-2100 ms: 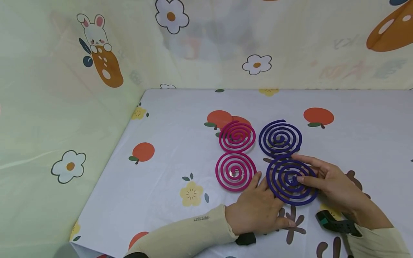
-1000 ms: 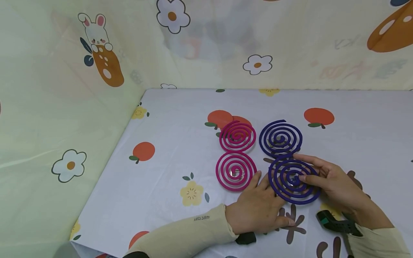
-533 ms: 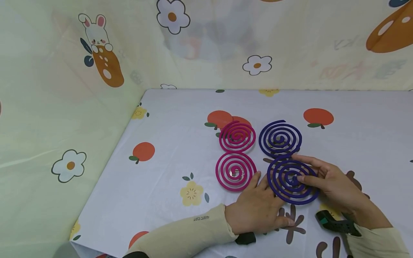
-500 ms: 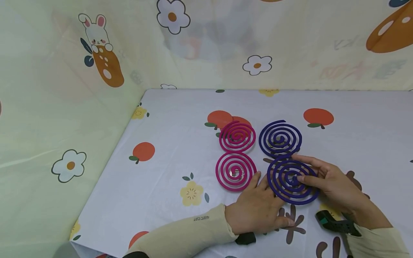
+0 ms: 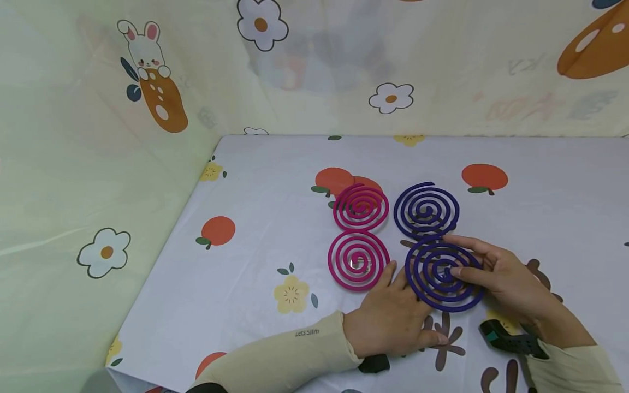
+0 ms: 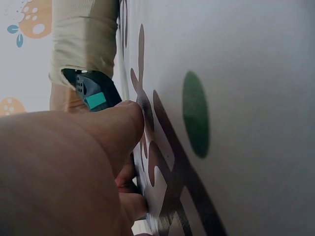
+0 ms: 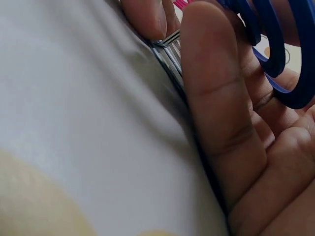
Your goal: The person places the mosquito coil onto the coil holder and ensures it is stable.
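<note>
My right hand point(image 5: 506, 278) grips a dark blue spiral mosquito coil point(image 5: 422, 296), its thumb at the coil's centre and index finger at the far rim. Low over the table, the coil overlaps part of my left hand point(image 5: 390, 319). That hand lies palm down with fingers extended, some of them under the coil, one fingertip beside the front pink coil point(image 5: 334, 259). A shiny metal piece point(image 7: 172, 56) shows beneath the held coil in the right wrist view, with a fingertip against it. The left wrist view shows my left thumb point(image 6: 123, 128) close to the cloth.
Behind the held coil lies another blue coil point(image 5: 400, 210), their rims overlapping in the head view. A second pink coil point(image 5: 339, 218) lies behind the front one. The printed tablecloth point(image 5: 255, 207) meets patterned curtains point(image 5: 314, 65) at the back and left.
The held blue coil shifted slightly right, then slightly back left with my right hand. My left hand and the other coils keep their places.
</note>
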The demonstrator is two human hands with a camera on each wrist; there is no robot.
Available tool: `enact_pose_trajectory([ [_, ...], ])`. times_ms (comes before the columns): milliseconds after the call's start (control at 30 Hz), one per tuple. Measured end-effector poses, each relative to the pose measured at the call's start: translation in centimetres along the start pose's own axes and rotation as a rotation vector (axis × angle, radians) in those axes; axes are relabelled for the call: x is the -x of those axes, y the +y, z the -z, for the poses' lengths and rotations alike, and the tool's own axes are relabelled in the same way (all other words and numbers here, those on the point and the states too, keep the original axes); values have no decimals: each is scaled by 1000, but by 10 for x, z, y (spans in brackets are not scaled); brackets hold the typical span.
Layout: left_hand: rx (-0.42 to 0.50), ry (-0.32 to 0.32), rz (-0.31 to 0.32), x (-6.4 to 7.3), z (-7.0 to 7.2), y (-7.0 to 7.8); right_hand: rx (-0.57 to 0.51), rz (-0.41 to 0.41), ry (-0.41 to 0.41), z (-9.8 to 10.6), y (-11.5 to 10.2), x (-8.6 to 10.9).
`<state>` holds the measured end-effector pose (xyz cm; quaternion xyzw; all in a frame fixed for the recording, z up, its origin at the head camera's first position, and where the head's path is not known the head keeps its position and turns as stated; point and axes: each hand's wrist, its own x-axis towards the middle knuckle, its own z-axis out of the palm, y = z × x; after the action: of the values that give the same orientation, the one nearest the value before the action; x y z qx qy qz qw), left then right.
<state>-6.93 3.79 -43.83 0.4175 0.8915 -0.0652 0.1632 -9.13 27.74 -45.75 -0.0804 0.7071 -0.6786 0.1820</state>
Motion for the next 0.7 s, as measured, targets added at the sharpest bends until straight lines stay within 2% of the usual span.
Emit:
enact_pose_trajectory([
  [267, -3, -6, -1, 0, -1, 0, 65, -32, 40, 1, 1, 0],
  [533, 4, -18, 4, 0, -1, 0, 51, -49, 50, 1, 0, 0],
  [700, 5, -21, 1, 0, 0, 0, 78, -83, 68, 2, -1, 0],
])
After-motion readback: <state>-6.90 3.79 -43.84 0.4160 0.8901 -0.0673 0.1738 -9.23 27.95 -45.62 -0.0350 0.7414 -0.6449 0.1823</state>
